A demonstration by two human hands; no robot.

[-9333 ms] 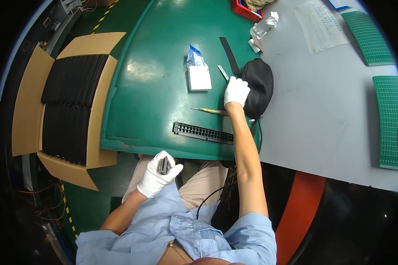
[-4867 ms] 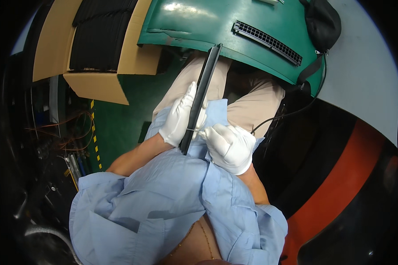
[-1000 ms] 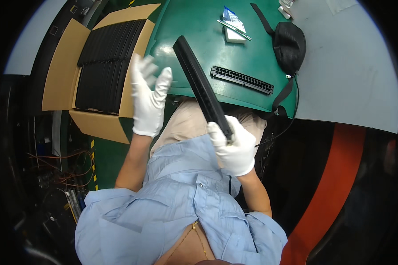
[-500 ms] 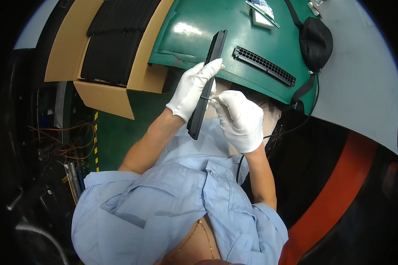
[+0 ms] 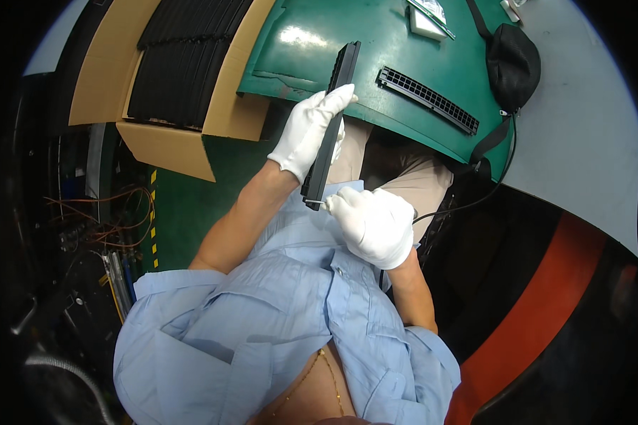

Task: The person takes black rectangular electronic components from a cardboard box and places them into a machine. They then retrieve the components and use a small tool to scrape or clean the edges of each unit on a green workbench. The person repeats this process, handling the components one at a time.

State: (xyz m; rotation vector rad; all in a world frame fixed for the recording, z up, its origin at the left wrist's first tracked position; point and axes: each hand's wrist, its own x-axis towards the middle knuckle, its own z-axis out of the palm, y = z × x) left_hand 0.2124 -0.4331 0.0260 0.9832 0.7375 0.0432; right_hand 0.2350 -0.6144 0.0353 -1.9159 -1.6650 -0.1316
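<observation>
In a white glove, my left hand (image 5: 309, 134) is wrapped round the middle of a long black plastic strip (image 5: 324, 159), tilted with its far end over the table edge and its near end towards my body. My right hand (image 5: 373, 224), also gloved, is closed round a thin tool whose slender metal tip (image 5: 315, 202) lies against the strip's near end. The tool's handle is hidden in the glove. A second black strip (image 5: 429, 101), with a grid of small openings, rests on the green table (image 5: 390, 53).
Left of the table stands an open cardboard box (image 5: 166, 150) packed with rows of black strips (image 5: 174, 85). A black pouch (image 5: 512, 67) with a strap lies at the table's right side. At the back is a white block (image 5: 427, 26). A black cable (image 5: 468, 207) hangs at the right.
My right hand has moved down towards my body, bringing the tool tip from the strip's middle to its near end. The left hand still grips the strip, now slightly turned.
</observation>
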